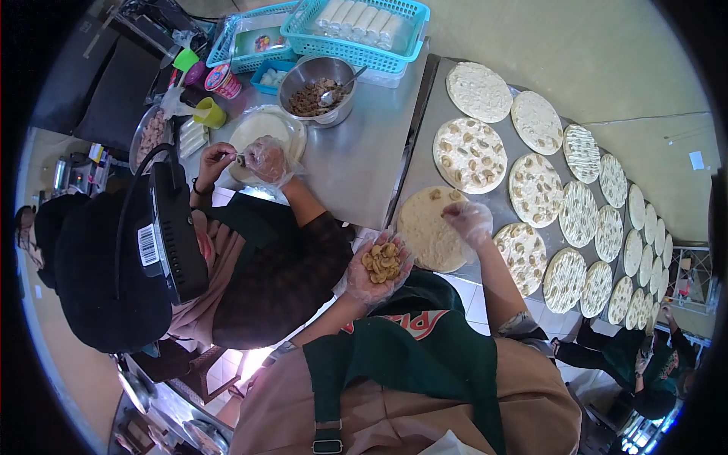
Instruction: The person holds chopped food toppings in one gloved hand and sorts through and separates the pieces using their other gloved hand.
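Green apron [402, 356] closest, worn over brown clothing.

Left hand [377, 269], plastic-gloved: palm up, cupped, fingers spread beneath a heap of pale brown slices [382, 262], mushroom by the look. Judged light, soft, damp, likely slippery against the plastic; a hard squeeze could tear or mash them. Best hold: one slice by its edge, with fingertips.

Right hand [469, 222], also gloved: fingertips drawn together over a round, pale-coated base [421, 235]. Whether a slice sits between them, cannot tell.

Base lies flat at the near edge of the metal desk [418, 144], few slices near its far rim. Probably floppy, its coating smeary: support broadly from below, keep off the top.

Left side: a co-worker in a black cap [98, 265], hands pinched together near a covered round stack [292, 133]. Beyond, metal bowl [341, 115] of brown filling, spoon inside; blue basket [415, 45] of white rolls.

Rightward, more rounds [578, 212] in rows; another person [644, 364] past them.
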Demonstrator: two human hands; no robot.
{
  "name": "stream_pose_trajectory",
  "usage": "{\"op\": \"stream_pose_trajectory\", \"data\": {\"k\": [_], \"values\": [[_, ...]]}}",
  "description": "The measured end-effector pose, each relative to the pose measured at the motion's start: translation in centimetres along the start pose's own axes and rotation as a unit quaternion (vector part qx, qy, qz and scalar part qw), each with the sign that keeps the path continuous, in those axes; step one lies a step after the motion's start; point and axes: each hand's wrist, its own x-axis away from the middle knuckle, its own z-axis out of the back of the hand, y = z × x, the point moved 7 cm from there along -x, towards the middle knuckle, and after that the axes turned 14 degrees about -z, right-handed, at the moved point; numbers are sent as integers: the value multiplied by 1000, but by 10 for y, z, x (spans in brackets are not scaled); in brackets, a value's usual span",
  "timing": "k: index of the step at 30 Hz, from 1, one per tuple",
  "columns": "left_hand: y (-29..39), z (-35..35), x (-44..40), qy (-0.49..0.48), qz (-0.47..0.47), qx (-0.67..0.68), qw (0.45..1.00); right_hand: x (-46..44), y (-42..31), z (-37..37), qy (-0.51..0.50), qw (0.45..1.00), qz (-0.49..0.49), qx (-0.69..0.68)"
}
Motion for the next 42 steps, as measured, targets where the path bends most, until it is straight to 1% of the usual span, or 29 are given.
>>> {"op": "stream_pose_trajectory", "data": {"k": [2, 3, 5, 6, 7, 9, 10, 12, 13, 15, 19, 20, 21, 22, 23, 25, 26, 27, 28, 30, 31, 33, 34, 35, 37, 38, 40, 41, 42], "values": [[0, 2, -3, -9, -1, 0, 1000, 16, -1, -9, 7, 994, 6, 113], [0, 0, -4, -20, -3, -1, 1000, 21, 0, -13, 7, 994, 7, 113], [-1, -4, -4, -29, -4, -5, 1000, 37, -7, -16, 134, 970, 100, 174], [-1, -7, -3, -39, -6, -9, 999, 38, -4, -17, 160, 977, 111, 90], [0, -7, -5, -41, -5, -11, 999, 38, 2, -20, 161, 977, 111, 89], [-1, -7, -6, -54, 1, -6, 999, 50, -4, -19, 173, 961, 163, 144], [-2, -6, -5, -54, 1, -7, 999, 54, -7, -15, 173, 961, 163, 144], [-2, -7, -5, -52, -6, -21, 998, 49, 0, -14, 114, 984, 70, 121], [-3, -8, -5, -53, -6, -22, 998, 47, 3, -16, 115, 984, 70, 120], [-4, -10, -4, -48, 0, 2, 999, 45, 4, -18, 131, 978, 112, 118], [-7, -19, -4, -73, 4, -4, 997, 44, -11, -16, 121, 974, 112, 158], [-8, -21, -3, -90, 8, -6, 996, 54, -21, -4, 122, 985, 120, 31], [-10, -22, -2, -106, 14, -8, 994, 66, -32, 10, 120, 980, 125, -97], [-12, -23, -2, -107, 13, -9, 994, 76, -48, 18, 114, 973, 166, -112], [-13, -24, -3, -109, 7, -29, 994, 89, -62, 30, 116, 973, 166, -113], [-16, -24, -4, -115, 7, -49, 992, 114, -96, 28, -29, 969, 234, -72], [-20, -25, -4, -145, 27, -42, 988, 116, -99, 24, -24, 970, 232, -70], [-23, -27, -5, -176, 47, -34, 983, 122, -105, 18, 34, 960, 276, 10], [-23, -25, -9, -178, 50, -34, 982, 128, -108, 11, 89, 940, 316, 91], [-25, -16, -14, -124, 67, -36, 989, 128, -101, -1, 106, 939, 307, 112], [-28, -20, -13, -125, 69, -37, 989, 126, -98, -5, 121, 938, 298, 131], [-29, -19, -11, -84, 33, -69, 994, 126, -90, -11, 132, 939, 291, 125], [-30, -16, -12, -82, 35, -70, 993, 127, -87, -10, 142, 940, 287, 119], [-31, -16, -16, -102, 45, -65, 992, 126, -86, -7, 145, 940, 285, 119], [-34, -18, -16, -118, 59, -60, 989, 129, -82, 7, 82, 962, 262, 6], [-37, -19, -16, -127, 69, -56, 988, 132, -81, 12, 84, 962, 259, 5], [-41, -25, -15, -137, 84, -53, 986, 127, -66, 23, 63, 982, 158, -82], [-42, -24, -15, -115, 82, -60, 988, 124, -58, 22, 68, 982, 156, -82], [-44, -24, -16, -94, 81, -67, 990, 116, -41, 16, -24, 960, 95, -262]]}}
